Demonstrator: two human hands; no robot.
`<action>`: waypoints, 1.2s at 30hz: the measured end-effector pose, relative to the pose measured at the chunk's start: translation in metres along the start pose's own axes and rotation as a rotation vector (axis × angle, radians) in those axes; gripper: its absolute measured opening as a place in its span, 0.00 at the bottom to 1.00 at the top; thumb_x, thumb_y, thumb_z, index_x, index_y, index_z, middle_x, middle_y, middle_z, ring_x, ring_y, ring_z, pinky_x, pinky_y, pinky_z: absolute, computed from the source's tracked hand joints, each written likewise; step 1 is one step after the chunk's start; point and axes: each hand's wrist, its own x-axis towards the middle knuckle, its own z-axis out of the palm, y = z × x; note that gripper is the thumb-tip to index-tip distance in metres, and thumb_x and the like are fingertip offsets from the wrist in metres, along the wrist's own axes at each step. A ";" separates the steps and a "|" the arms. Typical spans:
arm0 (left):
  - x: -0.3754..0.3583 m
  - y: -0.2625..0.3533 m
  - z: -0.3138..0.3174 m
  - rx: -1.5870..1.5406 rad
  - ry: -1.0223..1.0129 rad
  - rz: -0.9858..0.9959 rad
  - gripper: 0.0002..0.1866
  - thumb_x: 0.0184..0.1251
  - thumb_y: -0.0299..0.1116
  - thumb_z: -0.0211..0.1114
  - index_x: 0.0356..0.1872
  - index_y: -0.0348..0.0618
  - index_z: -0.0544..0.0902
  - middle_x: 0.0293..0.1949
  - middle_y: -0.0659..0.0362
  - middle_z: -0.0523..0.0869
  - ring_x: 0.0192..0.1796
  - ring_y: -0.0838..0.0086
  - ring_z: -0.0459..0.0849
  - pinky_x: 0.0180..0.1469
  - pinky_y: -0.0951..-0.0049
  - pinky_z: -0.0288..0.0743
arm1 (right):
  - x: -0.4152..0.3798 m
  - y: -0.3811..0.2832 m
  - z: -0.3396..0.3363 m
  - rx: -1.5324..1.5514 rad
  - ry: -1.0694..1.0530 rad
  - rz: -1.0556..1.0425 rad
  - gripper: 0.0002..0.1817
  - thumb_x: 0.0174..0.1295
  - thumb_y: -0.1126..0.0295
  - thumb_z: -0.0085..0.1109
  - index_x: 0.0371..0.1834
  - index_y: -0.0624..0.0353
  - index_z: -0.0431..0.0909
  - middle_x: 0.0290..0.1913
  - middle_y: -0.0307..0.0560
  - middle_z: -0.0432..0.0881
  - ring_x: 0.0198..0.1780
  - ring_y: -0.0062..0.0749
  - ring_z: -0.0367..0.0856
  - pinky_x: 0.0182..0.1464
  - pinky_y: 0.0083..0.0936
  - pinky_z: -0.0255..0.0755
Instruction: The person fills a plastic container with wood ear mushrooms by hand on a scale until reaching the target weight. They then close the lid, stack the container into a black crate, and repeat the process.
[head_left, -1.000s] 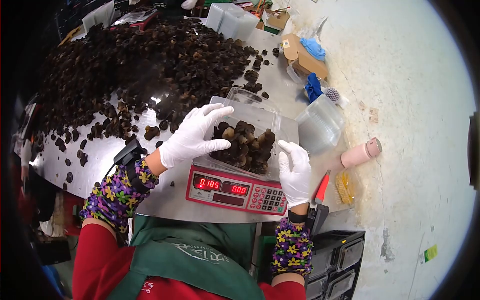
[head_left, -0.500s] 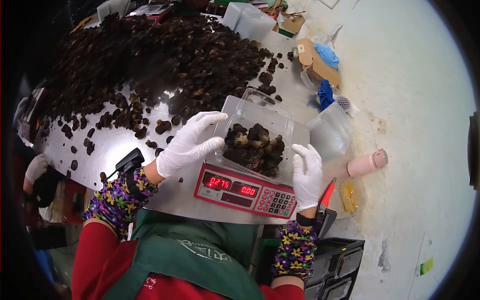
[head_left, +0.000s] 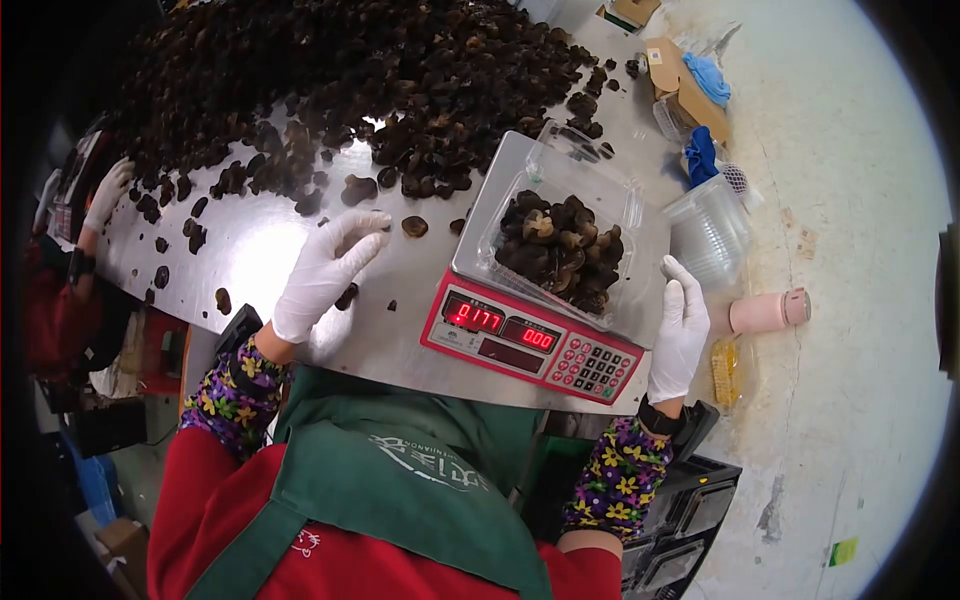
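Observation:
A red scale (head_left: 530, 340) with lit digits stands near the table's front edge. On its metal plate rests an open clear plastic box (head_left: 632, 275) holding a clump of dark mushrooms (head_left: 560, 248). My left hand (head_left: 325, 270), in a white glove, is over the table left of the scale, thumb and fingertips close together; whether anything small is between them cannot be made out. At the box's right side is my right hand (head_left: 682, 325), gloved too, holding nothing, with its thumb a little apart from the fingers.
A big heap of dark mushrooms (head_left: 330, 70) covers the back of the metal table (head_left: 370, 340), with loose pieces in front. Stacked clear boxes (head_left: 708, 230), a blue cloth (head_left: 700, 155) and a pink bottle (head_left: 768, 312) are at right. A co-worker's gloved hand (head_left: 108, 192) shows at far left.
My left hand has moved left, away from the box. The scale's reading has dropped from 0275 to 0.177. The camera view has shifted, and the co-worker's hand is higher in view.

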 end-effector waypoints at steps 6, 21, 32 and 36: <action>-0.001 0.026 0.035 -0.140 -0.126 -0.112 0.19 0.76 0.32 0.61 0.65 0.45 0.78 0.40 0.62 0.86 0.37 0.84 0.82 0.40 0.82 0.75 | 0.049 0.004 0.013 0.660 -0.061 0.397 0.26 0.79 0.57 0.50 0.74 0.59 0.68 0.70 0.54 0.72 0.66 0.40 0.76 0.71 0.36 0.66; 0.032 0.044 0.082 -0.387 -0.269 -0.377 0.17 0.81 0.42 0.59 0.59 0.41 0.76 0.37 0.60 0.86 0.30 0.82 0.85 0.28 0.83 0.78 | 0.003 -0.016 0.006 -0.140 -0.196 -0.134 0.26 0.74 0.62 0.60 0.70 0.64 0.72 0.67 0.55 0.75 0.72 0.44 0.69 0.74 0.36 0.59; 0.026 0.042 0.088 -0.358 -0.280 -0.379 0.09 0.76 0.26 0.62 0.51 0.40 0.73 0.38 0.55 0.84 0.32 0.77 0.83 0.35 0.79 0.79 | -0.047 -0.009 -0.002 0.753 -0.332 0.709 0.18 0.75 0.66 0.60 0.61 0.61 0.70 0.47 0.49 0.82 0.43 0.28 0.84 0.47 0.25 0.82; 0.020 0.038 0.085 -0.374 -0.286 -0.302 0.12 0.75 0.26 0.64 0.52 0.43 0.72 0.40 0.55 0.84 0.33 0.76 0.84 0.34 0.80 0.79 | -0.053 -0.004 0.001 0.793 -0.348 0.763 0.21 0.74 0.67 0.61 0.65 0.62 0.68 0.49 0.51 0.82 0.46 0.31 0.84 0.52 0.28 0.82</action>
